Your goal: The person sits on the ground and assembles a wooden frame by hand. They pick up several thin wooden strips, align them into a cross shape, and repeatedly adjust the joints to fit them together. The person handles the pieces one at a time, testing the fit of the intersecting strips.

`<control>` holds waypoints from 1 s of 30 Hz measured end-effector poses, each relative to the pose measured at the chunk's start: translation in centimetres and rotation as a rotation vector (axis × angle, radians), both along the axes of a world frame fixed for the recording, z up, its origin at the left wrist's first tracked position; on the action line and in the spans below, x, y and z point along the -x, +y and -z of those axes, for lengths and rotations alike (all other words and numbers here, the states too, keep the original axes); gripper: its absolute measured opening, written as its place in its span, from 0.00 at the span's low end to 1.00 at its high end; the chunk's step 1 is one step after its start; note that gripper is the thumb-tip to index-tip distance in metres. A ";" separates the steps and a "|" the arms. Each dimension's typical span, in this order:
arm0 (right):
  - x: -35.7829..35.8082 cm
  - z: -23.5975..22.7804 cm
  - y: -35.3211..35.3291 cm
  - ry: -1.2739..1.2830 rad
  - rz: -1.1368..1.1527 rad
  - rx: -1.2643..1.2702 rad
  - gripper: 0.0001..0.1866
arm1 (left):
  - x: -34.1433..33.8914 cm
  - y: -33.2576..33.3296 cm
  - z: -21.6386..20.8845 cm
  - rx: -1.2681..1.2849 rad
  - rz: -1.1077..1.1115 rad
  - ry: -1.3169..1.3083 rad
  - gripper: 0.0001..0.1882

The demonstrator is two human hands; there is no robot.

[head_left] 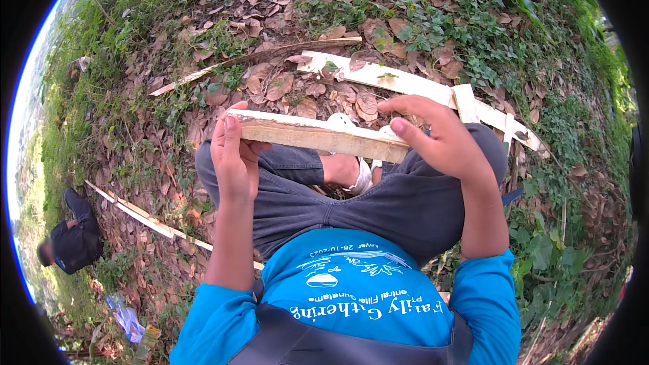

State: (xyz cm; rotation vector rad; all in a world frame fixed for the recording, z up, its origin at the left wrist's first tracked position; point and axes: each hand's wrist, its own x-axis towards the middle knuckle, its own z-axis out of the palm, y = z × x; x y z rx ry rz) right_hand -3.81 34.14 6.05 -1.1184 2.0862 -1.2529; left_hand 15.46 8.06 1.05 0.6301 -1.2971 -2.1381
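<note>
A piece of wood [318,137] is held up in the middle of the scene, above the person's crossed legs in dark trousers [399,203], its right end a little nearer than its left. It is pale cream to straw yellow, long and narrow, with fairly straight sides and a blocky thickness. The side facing near is smooth-looking and faintly streaked along its length, while the upper face is whiter and catches the light. Along the edge between the two runs an uneven greyish-brown band, rough like leftover bark and strongest toward the left. The right end looks squarely cut.

The left hand [234,152] grips the left end, thumb pressed on the near side and fingers wrapped behind and beneath. The right hand [449,138] is loosely spread at the right end, thumb and index finger parted rather than clenched; whether the thumb touches the wood I cannot tell.

On the leaf litter [280,86] beyond, a long pale plank [399,82] stretches to the far right, with a short pale piece [464,103] apparently lying across it, and a thin strip [196,77] lies far left
</note>
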 end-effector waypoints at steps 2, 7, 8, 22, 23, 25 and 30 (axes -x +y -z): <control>1.1 0.0 0.6 -0.137 0.164 0.225 0.19 | -1.1 -1.2 2.7 -0.199 -0.033 -0.036 0.20; 5.2 -0.2 5.0 -0.103 0.588 0.987 0.22 | -1.7 1.4 8.3 -0.454 -0.002 -0.264 0.14; 5.7 -1.2 6.4 -0.089 0.725 1.087 0.23 | -1.3 2.4 9.1 -0.439 0.034 -0.301 0.15; 2.3 22.2 14.8 -0.897 0.839 0.135 0.41 | 8.7 6.4 16.2 -0.205 0.714 -0.372 0.21; 3.0 25.9 14.0 -0.924 0.904 0.270 0.44 | 10.4 7.4 15.6 -0.076 0.779 -0.446 0.20; 4.9 25.0 10.0 -1.121 0.931 0.514 0.48 | 11.7 5.6 17.6 0.154 0.918 -0.595 0.19; 8.9 31.8 7.9 -0.605 1.173 0.019 0.41 | 12.9 8.9 21.9 0.637 0.715 -0.483 0.14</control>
